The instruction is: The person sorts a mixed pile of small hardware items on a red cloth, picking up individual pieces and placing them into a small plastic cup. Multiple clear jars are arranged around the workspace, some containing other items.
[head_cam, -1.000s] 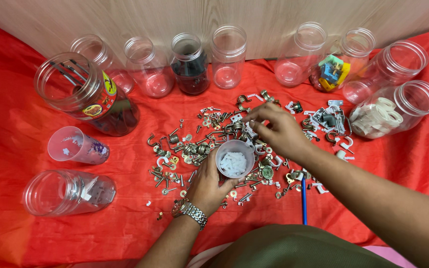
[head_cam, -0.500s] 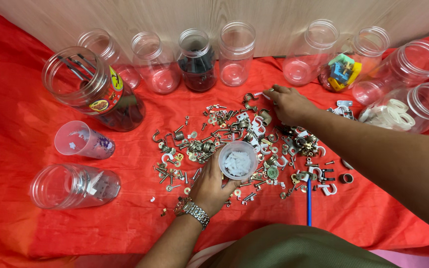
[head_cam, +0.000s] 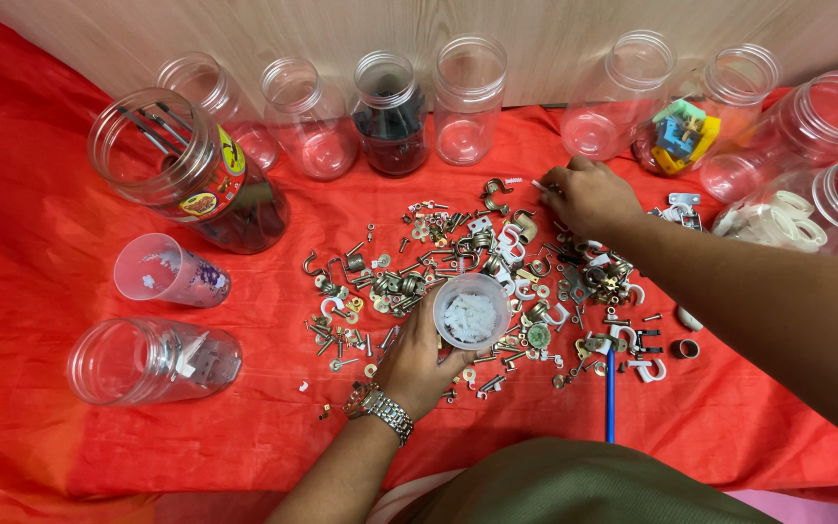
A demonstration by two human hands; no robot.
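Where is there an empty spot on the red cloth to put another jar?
Bare red cloth lies left of the big jar, and along the near edge below the lying jar. The middle is crowded with small hardware around the cup the left hand holds.

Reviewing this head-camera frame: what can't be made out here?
- Right hand: the fingers curl down at the far edge of the scattered pile of small metal hardware, so what they pinch is hidden.
- Small clear plastic cup in the left hand: its white pieces are too small to identify.
- Dark clear jar: contents unreadable.
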